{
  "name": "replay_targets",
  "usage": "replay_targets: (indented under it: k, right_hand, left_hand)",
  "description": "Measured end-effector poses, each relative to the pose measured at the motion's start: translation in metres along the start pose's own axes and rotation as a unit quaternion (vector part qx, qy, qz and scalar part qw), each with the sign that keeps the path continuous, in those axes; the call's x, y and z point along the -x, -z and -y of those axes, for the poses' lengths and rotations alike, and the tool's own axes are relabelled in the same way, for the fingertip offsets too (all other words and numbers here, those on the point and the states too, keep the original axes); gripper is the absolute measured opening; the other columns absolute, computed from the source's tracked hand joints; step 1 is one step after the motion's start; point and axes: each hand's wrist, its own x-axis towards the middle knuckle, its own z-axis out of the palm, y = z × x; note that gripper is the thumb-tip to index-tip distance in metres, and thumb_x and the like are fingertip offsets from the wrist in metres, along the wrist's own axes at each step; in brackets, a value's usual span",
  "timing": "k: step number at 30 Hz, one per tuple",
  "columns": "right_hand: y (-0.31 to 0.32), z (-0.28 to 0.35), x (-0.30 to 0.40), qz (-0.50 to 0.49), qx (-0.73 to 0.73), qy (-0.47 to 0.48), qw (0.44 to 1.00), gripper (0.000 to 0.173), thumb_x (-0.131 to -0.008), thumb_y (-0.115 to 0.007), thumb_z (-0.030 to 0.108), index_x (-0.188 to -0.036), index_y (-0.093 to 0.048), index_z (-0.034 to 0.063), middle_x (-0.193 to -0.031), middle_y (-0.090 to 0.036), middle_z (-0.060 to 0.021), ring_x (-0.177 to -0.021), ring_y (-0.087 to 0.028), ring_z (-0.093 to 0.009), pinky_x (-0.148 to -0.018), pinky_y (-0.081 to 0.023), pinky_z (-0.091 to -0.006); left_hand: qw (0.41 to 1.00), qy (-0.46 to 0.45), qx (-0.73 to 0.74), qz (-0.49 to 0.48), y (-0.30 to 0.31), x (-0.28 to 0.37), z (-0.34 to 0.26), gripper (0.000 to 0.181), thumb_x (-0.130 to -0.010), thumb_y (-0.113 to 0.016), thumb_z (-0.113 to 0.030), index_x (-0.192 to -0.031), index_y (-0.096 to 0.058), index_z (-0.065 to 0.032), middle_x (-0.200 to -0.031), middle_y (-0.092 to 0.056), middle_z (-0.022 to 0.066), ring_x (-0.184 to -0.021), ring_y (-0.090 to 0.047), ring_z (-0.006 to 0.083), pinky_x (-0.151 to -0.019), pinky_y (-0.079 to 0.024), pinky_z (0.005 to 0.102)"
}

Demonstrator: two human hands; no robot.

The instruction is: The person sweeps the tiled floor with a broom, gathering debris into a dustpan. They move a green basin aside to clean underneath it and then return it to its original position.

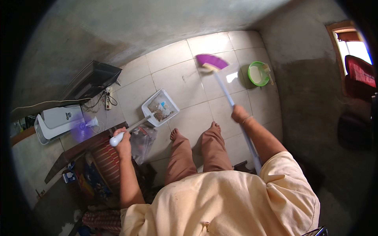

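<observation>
My left hand (122, 141) grips the handle of a long-handled dustpan (175, 109), whose white pan rests on the tiled floor. Brown debris (161, 109) and a small blue scrap lie inside the pan. The pole of a broom is held in my right hand (240, 114). Its purple bristles (213, 60) point away from me, near the far wall and slightly blurred; whether they touch the floor I cannot tell. The pan and the broom head are well apart. My bare feet stand on the tiles between the two handles.
A green bucket (250, 74) with pale contents stands near the right wall. At left are a black television (94, 79), a power strip (108, 98) with cables, a white appliance (59, 121) and a purple fan (82, 126). A clear plastic bag (143, 144) sits beside the dustpan.
</observation>
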Motion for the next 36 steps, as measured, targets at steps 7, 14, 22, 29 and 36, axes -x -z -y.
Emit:
replay_targets:
  k: [7,14,22,29,36]
  right_hand:
    - [-0.062,0.064,0.172,0.127,-0.010,0.131,0.983,0.023,-0.079,-0.045,0.009,-0.100,-0.051,-0.0011,-0.086,-0.062,-0.0252,-0.081,-0.060,-0.041,-0.071,-0.048,-0.0472]
    - [0.035,0.111,0.174,0.116,0.124,0.086,0.982,0.042,-0.083,-0.039,0.007,-0.125,-0.040,0.0015,-0.087,-0.061,-0.0259,-0.086,-0.060,-0.041,-0.074,-0.048,-0.0490]
    - [-0.030,0.105,0.011,0.023,0.145,0.126,0.981,0.026,-0.084,-0.044,0.010,-0.105,-0.048,-0.0042,-0.096,-0.061,-0.0266,-0.093,-0.059,-0.041,-0.081,-0.046,-0.0495]
    - [0.034,0.048,0.149,0.154,0.165,0.166,0.960,0.033,-0.082,-0.044,0.010,-0.113,-0.049,0.0004,-0.096,-0.061,-0.0259,-0.094,-0.058,-0.040,-0.082,-0.046,-0.0466]
    - [0.094,0.003,0.100,0.049,0.164,0.200,0.965,0.039,-0.079,-0.045,0.009,-0.117,-0.046,-0.0006,-0.092,-0.060,-0.0275,-0.089,-0.059,-0.040,-0.077,-0.047,-0.0482]
  left_hand:
    - [1.000,-0.010,-0.007,-0.007,0.008,-0.019,0.020,0.011,-0.078,-0.059,-0.002,-0.088,-0.056,-0.0034,-0.076,-0.059,0.0048,-0.070,-0.058,0.0127,-0.064,-0.048,0.0250]
    - [0.994,-0.060,-0.092,-0.004,0.004,0.025,0.017,0.028,-0.079,-0.064,-0.004,-0.104,-0.053,-0.0036,-0.092,-0.056,0.0062,-0.086,-0.056,0.0143,-0.071,-0.048,0.0262]
    - [0.986,-0.123,0.094,-0.055,0.002,0.045,0.010,0.033,-0.080,-0.067,-0.006,-0.108,-0.051,-0.0007,-0.096,-0.055,0.0079,-0.086,-0.056,0.0130,-0.071,-0.049,0.0244]
    - [0.992,-0.036,0.027,-0.116,-0.011,0.054,-0.008,0.010,-0.083,-0.063,-0.011,-0.085,-0.057,-0.0033,-0.072,-0.058,0.0005,-0.064,-0.054,0.0071,-0.056,-0.043,0.0234]
    - [0.970,-0.052,0.094,-0.220,-0.018,0.151,0.033,0.018,-0.083,-0.065,-0.018,-0.088,-0.056,-0.0031,-0.086,-0.058,0.0064,-0.079,-0.058,0.0151,-0.067,-0.055,0.0323]
